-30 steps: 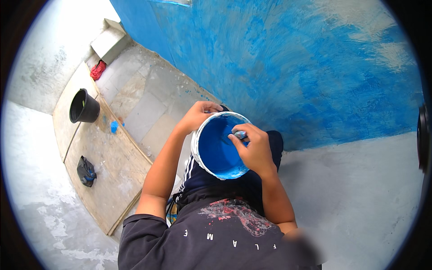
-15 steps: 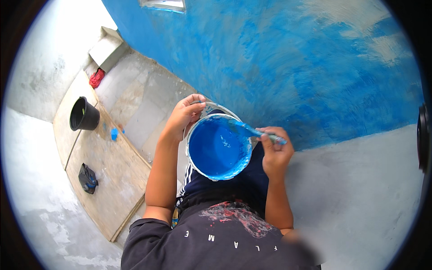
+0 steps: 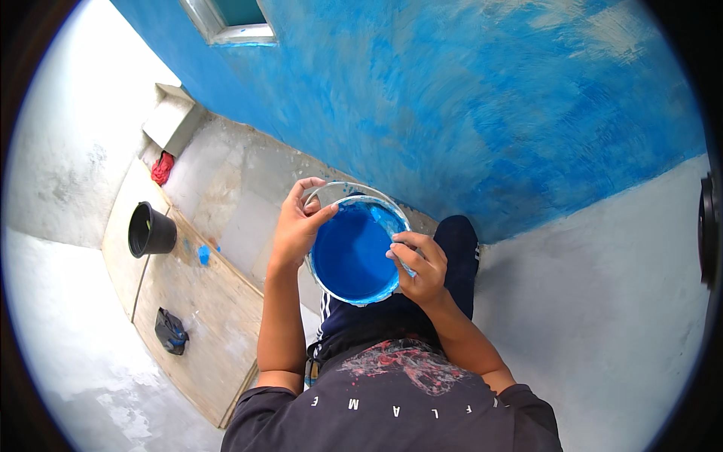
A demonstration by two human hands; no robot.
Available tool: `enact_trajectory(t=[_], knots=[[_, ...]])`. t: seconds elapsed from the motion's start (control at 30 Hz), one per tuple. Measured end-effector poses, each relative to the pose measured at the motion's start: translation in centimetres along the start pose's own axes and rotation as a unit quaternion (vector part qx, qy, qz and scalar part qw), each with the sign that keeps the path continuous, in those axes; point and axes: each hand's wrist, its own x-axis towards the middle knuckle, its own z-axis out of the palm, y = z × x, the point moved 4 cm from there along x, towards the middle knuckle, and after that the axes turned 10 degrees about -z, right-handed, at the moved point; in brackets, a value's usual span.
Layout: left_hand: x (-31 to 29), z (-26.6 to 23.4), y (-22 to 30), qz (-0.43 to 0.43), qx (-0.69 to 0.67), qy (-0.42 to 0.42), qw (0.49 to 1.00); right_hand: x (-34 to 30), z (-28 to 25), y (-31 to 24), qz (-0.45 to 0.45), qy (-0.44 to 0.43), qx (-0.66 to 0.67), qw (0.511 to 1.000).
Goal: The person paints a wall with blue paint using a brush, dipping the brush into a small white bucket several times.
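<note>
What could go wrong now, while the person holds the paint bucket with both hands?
1. The bucket holds plenty of blue paint and is gripped only at its rim by the left hand and right hand; a slip might spill it onto the dark trousers.
2. Wet paint coats the rim, so fingers could lose grip.
3. The wire handle hangs loose and is not held.

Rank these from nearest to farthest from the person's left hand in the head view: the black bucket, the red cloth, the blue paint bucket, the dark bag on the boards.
1. Blue paint bucket: gripped at its rim by the left hand.
2. Black bucket: to the left, on the boards.
3. Dark bag: lower left, on the boards.
4. Red cloth: upper left, by the wall.
</note>
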Motion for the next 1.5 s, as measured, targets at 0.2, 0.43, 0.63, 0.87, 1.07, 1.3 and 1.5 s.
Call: enact_trajectory(t=[0.2,0.43,0.63,0.87,1.07,1.3,1.5], knots=[[0.6,0.2,-0.1,0.005,-0.003,-0.008,1.0,-0.9,-0.2,0.1,0.033,0.037,0.009,0.999],[0.1,0.7,0.5,0.01,0.011,0.012,1.0,0.0,-0.8,0.7,0.074,0.009,0.067,0.995],[-0.1,1.9,0.5,0.01,0.009,0.006,1.0,3.5,-3.7,1.5,0.185,-0.061,0.16,0.968],[0.3,2.2,-0.1,0.015,-0.01,0.004,1.0,3.9,-2.0,-0.2,0.123,-0.148,0.181,0.965],[0.1,2.5,0.4,0.01,0.018,0.007,1.0,2.5,-0.7,0.5,0.056,-0.187,0.108,0.975],[0.3,2.4,0.1,0.018,0.009,0.01,1.0,1.2,-0.5,1.1,0.075,-0.131,0.083,0.985],[0.4,2.8,0.4,0.014,0.011,-0.002,1.0,0.3,-0.7,1.4,0.088,-0.084,0.063,0.991]])
